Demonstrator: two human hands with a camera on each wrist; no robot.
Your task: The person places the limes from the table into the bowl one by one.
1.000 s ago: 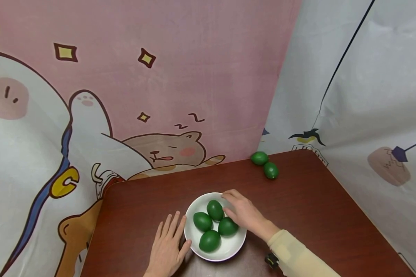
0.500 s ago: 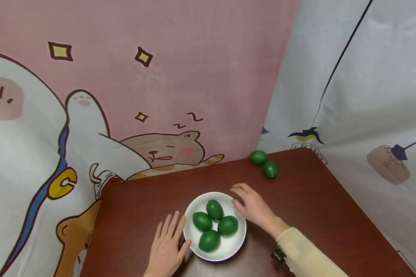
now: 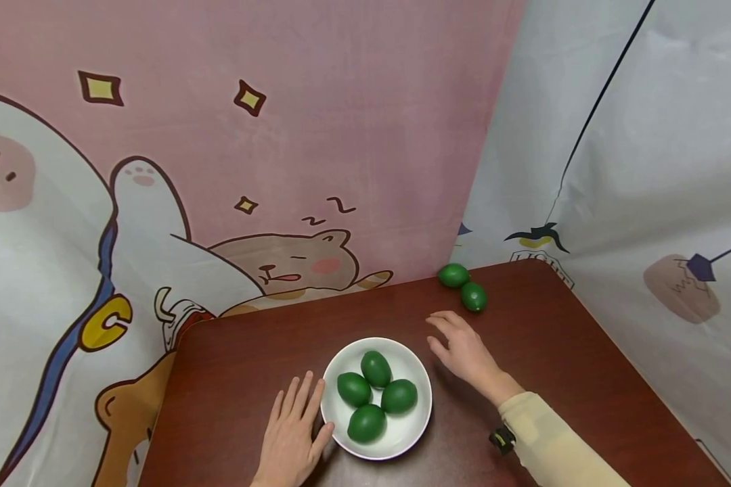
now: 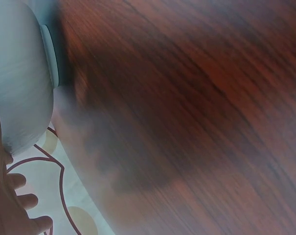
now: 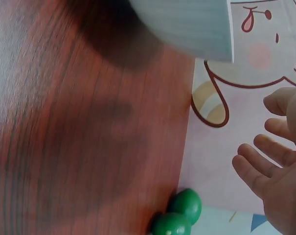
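Note:
A white bowl (image 3: 402, 436) stands near the table's front, with several green limes (image 3: 367, 424) lying inside it. At its left side my left hand (image 3: 289, 433) is spread with straight fingers, and its fingertips and thumb reach the rim. In the left wrist view those fingers (image 4: 25, 200) show beside the bowl's outer wall (image 4: 20, 73). To the right of the bowl and apart from it, my right hand (image 3: 466, 348) hovers over the table with loosely bent fingers and holds nothing. Beyond it, two more limes (image 3: 474, 297) lie touching each other near the back edge.
The dark red-brown wooden table (image 3: 244, 352) meets a pink cartoon-printed cloth (image 3: 365, 135) at the back. A pale cloth (image 3: 633, 169) hangs along the right side. A small black device (image 3: 502, 438) sits at my right wrist by the cream sleeve (image 3: 554, 439).
My right hand has drawn away from over the bowl's right rim, moving right and back toward the two limes. The left hand and the limes in the bowl have stayed put.

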